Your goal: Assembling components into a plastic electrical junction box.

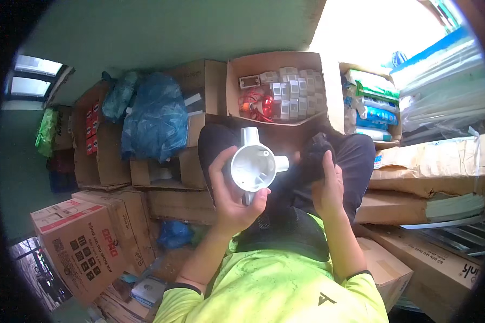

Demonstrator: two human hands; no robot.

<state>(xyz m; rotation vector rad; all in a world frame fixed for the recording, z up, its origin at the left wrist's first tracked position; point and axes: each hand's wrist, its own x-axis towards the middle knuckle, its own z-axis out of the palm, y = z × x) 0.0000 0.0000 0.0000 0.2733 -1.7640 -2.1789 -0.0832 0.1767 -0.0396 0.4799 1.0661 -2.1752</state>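
Observation:
A white round conduit junction box (pixel 244 168) with stub outlets faces me, its hollow inside showing. My left hand (pixel 233 203) grips it from the left and below, the thumb on its lower right rim. To its right, my right hand (pixel 330 188) is closed around a dark, soft-looking bundle (pixel 315 153), perhaps a black cloth; its outline is blurred against my dark trousers. The two hands are apart, both above my lap.
Ahead stands a cardboard box (pixel 277 119) with white switch-like pieces and a red item. Blue plastic bags (pixel 155 116) lie over boxes at left. A box of packaged goods (pixel 373 102) sits at right. Stacked cartons (pixel 86 242) rise at lower left; long cartons (pixel 436 258) lie at lower right.

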